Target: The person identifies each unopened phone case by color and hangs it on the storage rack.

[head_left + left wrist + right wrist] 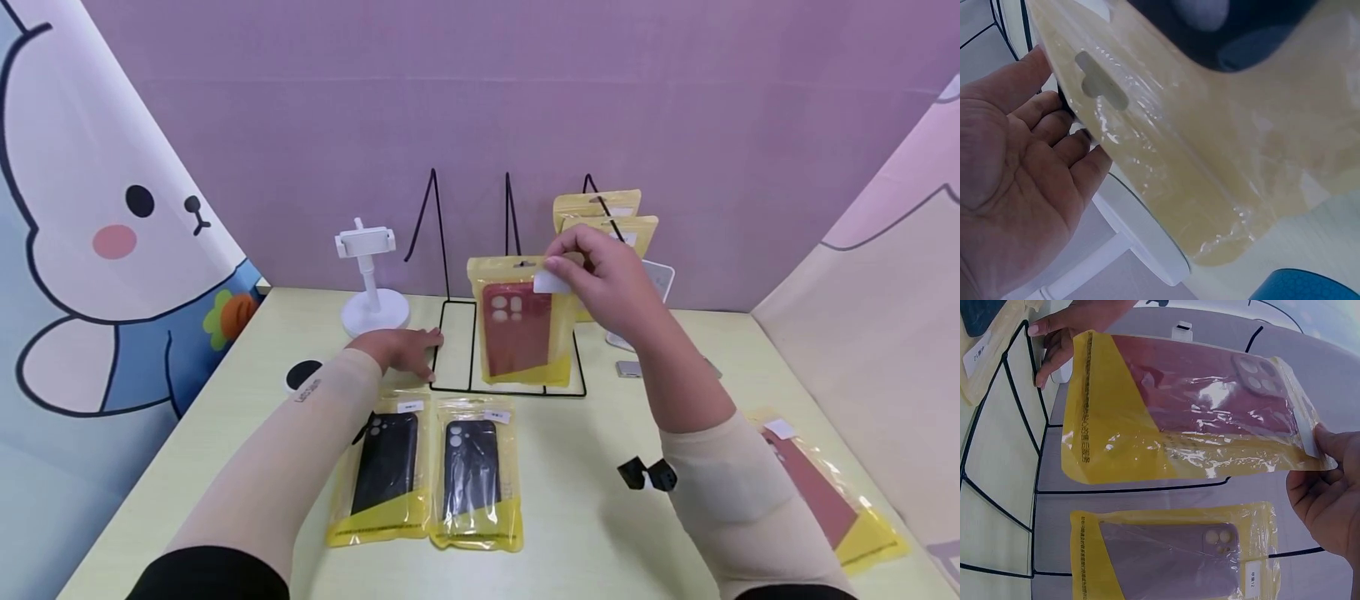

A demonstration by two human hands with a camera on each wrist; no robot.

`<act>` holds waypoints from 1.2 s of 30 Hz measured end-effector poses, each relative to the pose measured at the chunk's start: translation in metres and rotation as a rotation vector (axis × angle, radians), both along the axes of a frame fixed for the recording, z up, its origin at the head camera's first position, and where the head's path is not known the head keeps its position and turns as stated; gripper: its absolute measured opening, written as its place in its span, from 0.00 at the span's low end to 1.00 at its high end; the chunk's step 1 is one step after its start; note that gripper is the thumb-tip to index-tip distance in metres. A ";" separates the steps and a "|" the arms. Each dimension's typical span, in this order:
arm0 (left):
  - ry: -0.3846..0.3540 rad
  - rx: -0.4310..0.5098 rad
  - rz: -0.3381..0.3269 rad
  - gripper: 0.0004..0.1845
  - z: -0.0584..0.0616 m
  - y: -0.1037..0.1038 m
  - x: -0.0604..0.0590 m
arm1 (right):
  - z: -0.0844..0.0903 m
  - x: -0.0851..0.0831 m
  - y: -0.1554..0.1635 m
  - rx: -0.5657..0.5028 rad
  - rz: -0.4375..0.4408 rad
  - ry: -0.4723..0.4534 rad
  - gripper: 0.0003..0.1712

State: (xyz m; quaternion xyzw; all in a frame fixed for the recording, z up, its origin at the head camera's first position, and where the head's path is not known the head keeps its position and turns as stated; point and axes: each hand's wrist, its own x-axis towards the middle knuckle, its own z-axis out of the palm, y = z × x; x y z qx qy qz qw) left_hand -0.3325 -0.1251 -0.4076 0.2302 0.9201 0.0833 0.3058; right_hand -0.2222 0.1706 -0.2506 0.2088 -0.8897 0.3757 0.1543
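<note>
Two black cases (427, 475) in yellow bags lie flat at the table's near edge (570, 533), side by side and just touching, beneath the left forearm. Beyond them stands the wire rack (510, 350), its base frame resting on the table. Left hand (401, 348) rests palm down on the table, fingers relaxed and spread, fingertips at the rack's left base wire; it appears to steady the rack, though firm contact cannot be confirmed. Right hand (607, 279) pinches the top right corner of the red case (519, 329) bag, at the white label, between thumb and fingers. This bag hangs upright in front of the rack's middle hook (508, 212), its hang hole near the hook; whether the hole is already over the hook cannot be told. Further bags (603, 218) hang on the right hook behind the hand. One more bagged case (821, 492) lies on the table at the right, well apart. A white phone stand (371, 283) sits left of the rack. Judged progress: right hook loaded, middle hook in work, left hook bare, three bags left on the table.
</note>
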 end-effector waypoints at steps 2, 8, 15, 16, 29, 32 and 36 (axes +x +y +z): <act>0.000 0.003 0.006 0.47 0.000 0.000 0.000 | 0.002 -0.002 -0.001 0.012 -0.014 -0.007 0.08; -0.001 -0.001 0.016 0.47 -0.001 0.000 0.001 | 0.002 -0.011 -0.005 0.087 -0.037 -0.048 0.09; 0.006 -0.006 0.004 0.46 0.000 0.001 0.001 | 0.005 -0.018 -0.008 0.272 -0.086 0.037 0.10; 0.007 -0.006 0.001 0.46 0.000 0.000 0.001 | 0.007 -0.018 -0.010 0.304 -0.097 0.044 0.11; -0.005 -0.009 0.028 0.46 0.000 -0.001 0.003 | 0.024 -0.038 -0.024 0.514 -0.200 0.053 0.16; -0.003 -0.011 0.022 0.46 0.002 0.000 0.004 | 0.028 -0.046 -0.026 0.536 -0.214 0.045 0.16; 0.003 -0.009 0.002 0.46 0.006 0.001 0.006 | 0.033 -0.056 -0.028 0.563 -0.242 0.026 0.16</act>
